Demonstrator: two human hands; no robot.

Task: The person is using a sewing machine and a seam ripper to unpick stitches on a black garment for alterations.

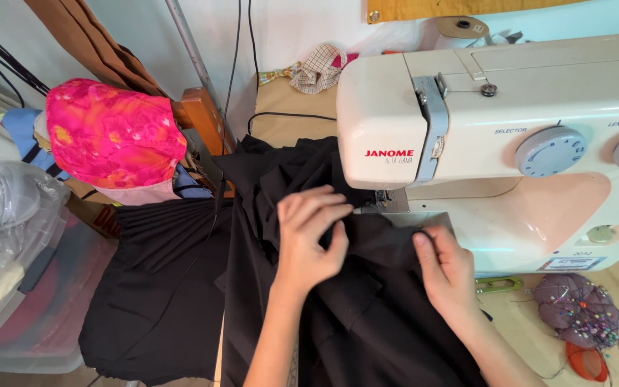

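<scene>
A cream sewing machine (496,136) stands on the table at the right, its needle area (382,201) just above a bunched black fabric (338,308). My left hand (308,236) pinches a fold of the black fabric right in front of the needle, fingers curled on the cloth. My right hand (444,269) presses and grips the same fabric on the machine bed, thumb on top. The cloth spills off the table's left edge down toward the floor.
A purple pincushion (578,308) stuck with several pins and a green clip (499,285) lie on the table at the right. A bright pink patterned fabric (112,132) covers something at the left, beside clear plastic bins (16,287). Cables hang along the wall.
</scene>
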